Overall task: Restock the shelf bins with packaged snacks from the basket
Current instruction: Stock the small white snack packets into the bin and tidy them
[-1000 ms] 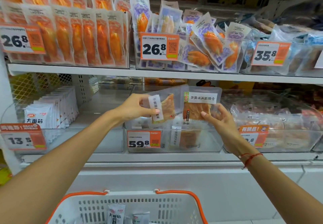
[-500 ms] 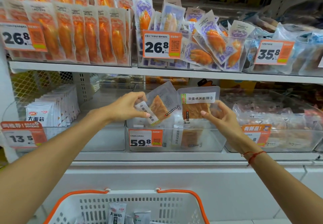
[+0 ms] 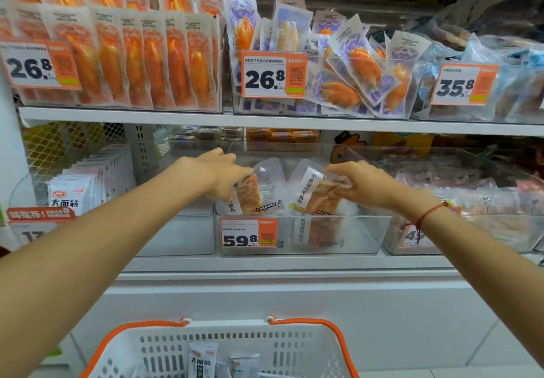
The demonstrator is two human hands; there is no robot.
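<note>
Closest to the camera there's a white basket [image 3: 297, 345] with orange handles, and a few small white snack packs [image 3: 202, 361] are sitting in the bottom of it. Both bare arms reach over it toward the lower shelf.

The left hand [image 3: 219, 175] has its fingers curled round the top of a clear pack [image 3: 259, 190] with an orange-brown piece inside, and it's tilted, bottom end down inside the clear bin [image 3: 365, 234] with the 59.8 tag [image 3: 249, 232] on the front. The right hand [image 3: 357, 184] pinches a second pack [image 3: 313, 193] of the same kind right next to it, also leaning, its lower edge in that same bin. A red string [image 3: 426, 214] is tied around the right wrist. One more pack of that kind stands lower in the bin, seen through the front wall.

To the left of that bin is another bin with a row of white packets [image 3: 76, 192] standing upright. To the right, a bin full of pinkish bags [image 3: 471, 201], pretty blurry.

Up on the shelf above: orange packs [image 3: 132, 62] lined up neatly behind a 26.8 tag on the left, purple-printed packs [image 3: 353, 77] tossed in loosely in the middle bin, and bluish bags [image 3: 518, 83] behind a 35.8 tag [image 3: 463, 84] on the right.
</note>
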